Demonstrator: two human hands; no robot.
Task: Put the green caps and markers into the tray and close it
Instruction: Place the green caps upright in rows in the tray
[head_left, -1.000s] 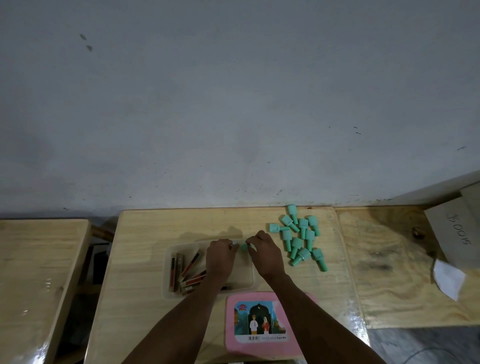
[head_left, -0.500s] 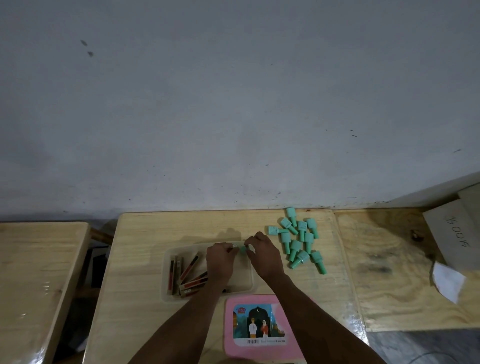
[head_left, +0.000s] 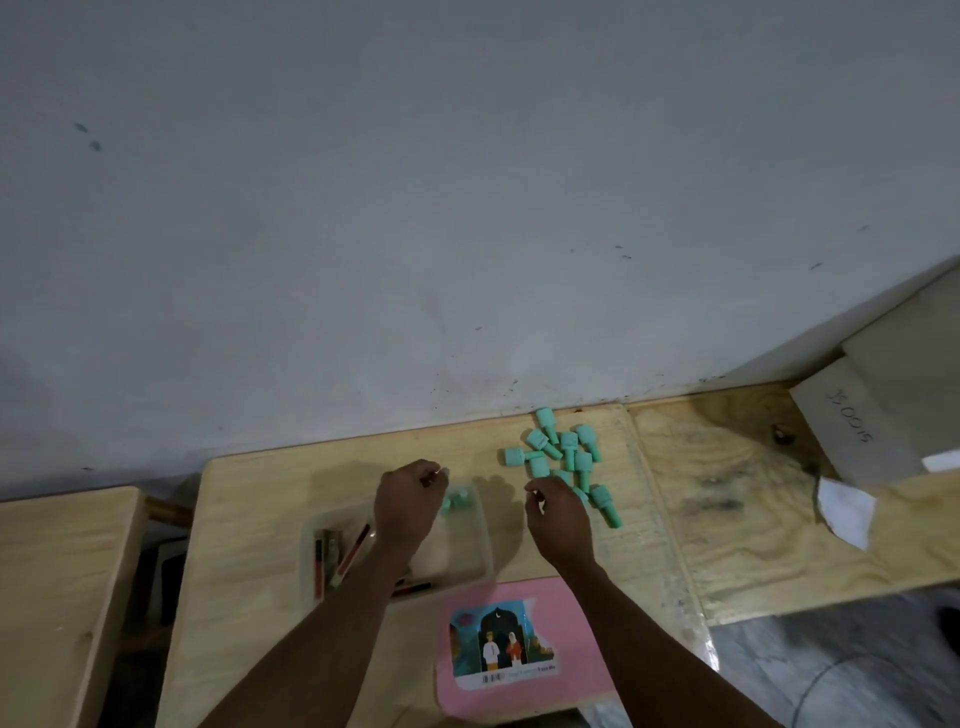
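Note:
A clear plastic tray (head_left: 311, 540) sits on the wooden table (head_left: 249, 499) and holds several red and dark markers (head_left: 332, 558) at its left end. Two green caps (head_left: 458, 501) lie in its far right corner. My left hand (head_left: 410, 501) hovers over the tray's far side, its fingers loosely curled with nothing visible in them. My right hand (head_left: 558, 517) is just right of the tray, also loosely curled and empty, beside the pile of several green caps (head_left: 566, 457). The pink lid (head_left: 566, 613) lies flat in front of the tray.
A grey wall (head_left: 467, 208) rises directly behind the table. A second wooden board (head_left: 753, 519) adjoins on the right, carrying a cardboard box (head_left: 857, 426) and a white paper scrap (head_left: 844, 512). Another table (head_left: 57, 582) stands to the left across a dark gap.
Both hands pinched a green cap over the tray's far edge before. They have since parted: the left drew back to the left, the right moved toward the pile, and the cap lies in the tray.

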